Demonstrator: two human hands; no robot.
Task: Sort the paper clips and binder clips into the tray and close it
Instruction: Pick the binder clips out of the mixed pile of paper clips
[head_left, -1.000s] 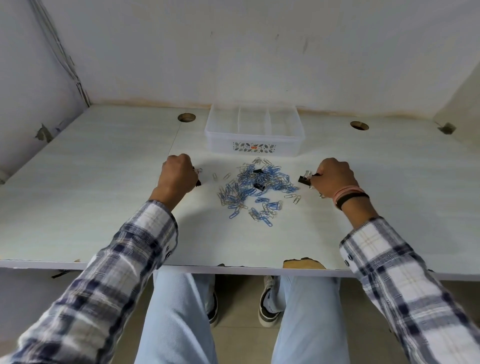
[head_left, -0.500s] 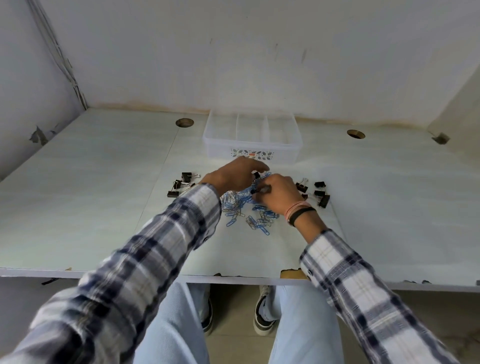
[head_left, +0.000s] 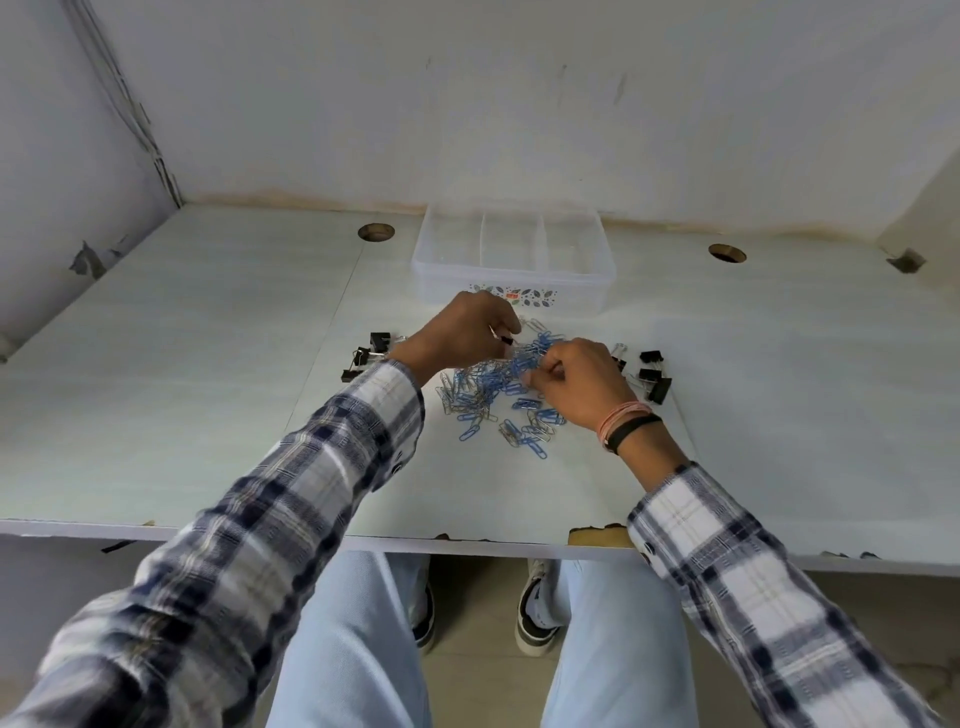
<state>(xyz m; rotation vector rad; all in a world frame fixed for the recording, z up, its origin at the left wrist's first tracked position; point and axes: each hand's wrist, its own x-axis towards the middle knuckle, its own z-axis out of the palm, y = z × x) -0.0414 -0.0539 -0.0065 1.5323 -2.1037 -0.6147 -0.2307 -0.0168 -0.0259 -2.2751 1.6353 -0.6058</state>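
Observation:
A pile of blue and silver paper clips (head_left: 488, 397) lies in the middle of the white table. Black binder clips sit in two small groups, one to the left (head_left: 366, 356) and one to the right (head_left: 652, 376) of the pile. Behind the pile stands a clear plastic tray (head_left: 511, 283) with three compartments, open, with no lid in view. My left hand (head_left: 467, 330) hovers over the pile's far edge, pinching a small black binder clip. My right hand (head_left: 576, 379) rests on the pile with its fingers curled into the paper clips.
The table (head_left: 208, 389) has two round cable holes (head_left: 375, 232) (head_left: 727, 253) at the back, walls behind and at both sides, and a chipped front edge (head_left: 597, 535). My legs and shoes show under the table.
Both hands came in from the pile's sides to its middle, leaving binder clips in groups left and right. Since half a second ago they have barely shifted; the left hand now pinches a binder clip.

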